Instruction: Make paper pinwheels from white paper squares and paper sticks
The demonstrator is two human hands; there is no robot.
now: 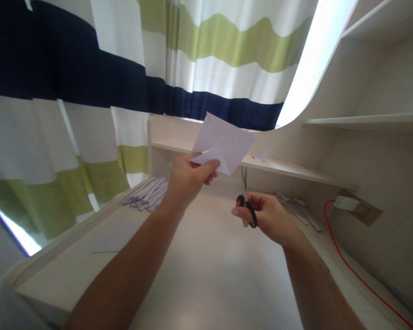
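A sheet of white paper (227,135) with crease lines is held up above the desk in my left hand (191,176), thumb in front and fingers behind. A slit or fold edge runs into the paper near my thumb. My right hand (266,213) grips a pair of scissors (245,185) by black handles. Their metal blades point upward, slightly apart, below the paper's right side and not touching it.
Rolled paper sticks (147,195) lie piled at the desk's left back. Flat paper (113,236) rests nearer on the left. More paper pieces (306,213) lie at right. A shelf (289,168) crosses the back, holding a paper scrap (260,156). A red cable (337,247) runs from a white plug (346,202).
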